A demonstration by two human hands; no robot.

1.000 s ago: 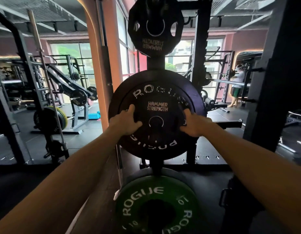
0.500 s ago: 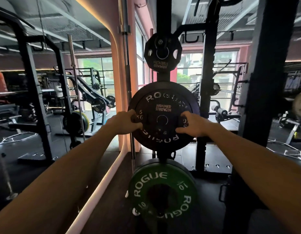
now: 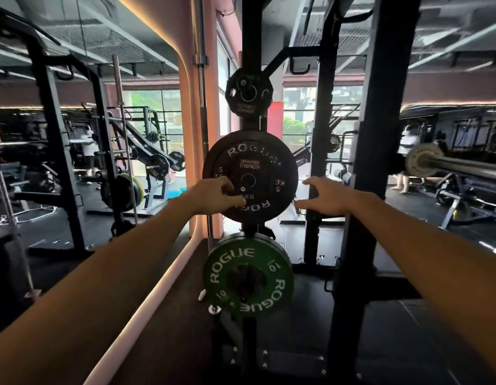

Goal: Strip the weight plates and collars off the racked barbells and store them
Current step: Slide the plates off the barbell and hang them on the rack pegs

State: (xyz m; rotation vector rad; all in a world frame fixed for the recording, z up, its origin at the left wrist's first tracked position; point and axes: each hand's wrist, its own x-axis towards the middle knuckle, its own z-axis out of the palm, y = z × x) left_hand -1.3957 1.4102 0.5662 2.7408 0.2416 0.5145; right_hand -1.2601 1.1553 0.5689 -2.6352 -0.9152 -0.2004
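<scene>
While both arms are stretched toward the storage post (image 3: 248,34), the scene is laid out as follows.

Storage post: an upright black column on which three stacks of plates are hung, one above another.
Black plate (image 3: 251,177): hung on the post's middle peg; "ROGUE" and "5 KG" can be read on the larger disc, with a smaller "HAMMER STRENGTH" plate seated in front of it.
Green plate (image 3: 248,279): carried on the peg just below the black plate, marked "ROGUE 10".
Small top plate (image 3: 249,93): hung on the peg above the black plate.
Left hand (image 3: 217,197): laid on the black plate's lower left face, fingers bent; whether anything is gripped cannot be told.
Right hand (image 3: 323,197): held just right of the black plate, apart from it, fingers spread, nothing held.
Barbell (image 3: 446,165): seen racked well to the right of the post.
</scene>
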